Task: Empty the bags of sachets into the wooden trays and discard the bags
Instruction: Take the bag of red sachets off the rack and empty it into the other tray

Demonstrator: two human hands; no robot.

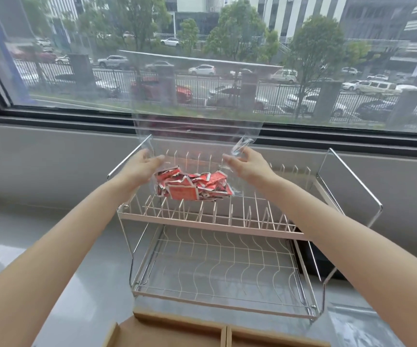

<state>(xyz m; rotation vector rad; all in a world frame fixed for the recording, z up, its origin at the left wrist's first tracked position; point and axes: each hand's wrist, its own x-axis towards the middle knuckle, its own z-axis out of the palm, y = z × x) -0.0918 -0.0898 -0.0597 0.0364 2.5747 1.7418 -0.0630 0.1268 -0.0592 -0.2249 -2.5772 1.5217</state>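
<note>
A clear plastic bag (197, 101) stands tall above the upper tier of a wire dish rack (212, 221), its top reaching up in front of the window. Several red sachets (192, 187) lie bunched in its bottom, resting on the rack's prongs. My left hand (143, 164) grips the bag's left side just above the sachets. My right hand (246, 165) pinches the bag's right side at the same height. Wooden trays (177, 329) show at the bottom edge, side by side, only their far rims in view.
The two-tier rack stands on a grey sill-like counter (52, 246) below a large window. A metal handle frame (347, 186) rises at the rack's right end. Another clear plastic sheet or bag (360, 326) lies at the lower right.
</note>
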